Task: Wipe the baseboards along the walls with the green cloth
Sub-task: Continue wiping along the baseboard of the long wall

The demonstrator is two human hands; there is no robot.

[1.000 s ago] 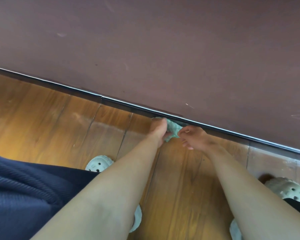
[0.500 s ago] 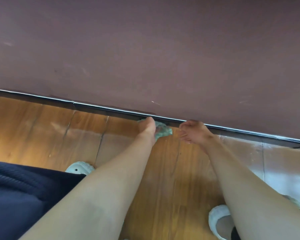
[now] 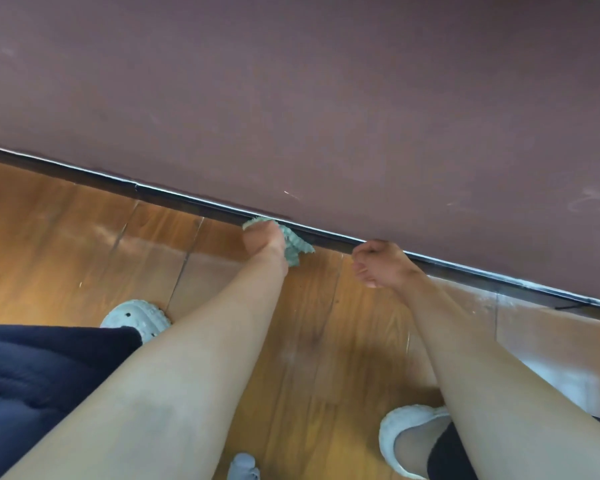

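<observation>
A dark baseboard [image 3: 174,199] runs slantwise from the left edge down to the right, at the foot of a maroon wall [image 3: 326,98]. My left hand [image 3: 265,240] holds the green cloth [image 3: 297,245] against the baseboard; the cloth shows above and to the right of the hand, the rest hidden under it. My right hand [image 3: 378,263] sits a little to the right, fingers curled into a loose fist with nothing in it, knuckles close to the baseboard.
A glossy wooden floor [image 3: 66,244] fills the lower part of the view. My pale clogs stand on it, one [image 3: 136,318] at the left and one [image 3: 409,438] at the lower right. Dark blue clothing [image 3: 32,382] covers the lower left.
My right hand has let go of the cloth and drawn away to the right. My left hand keeps the cloth on the baseboard. The view has shifted along the wall.
</observation>
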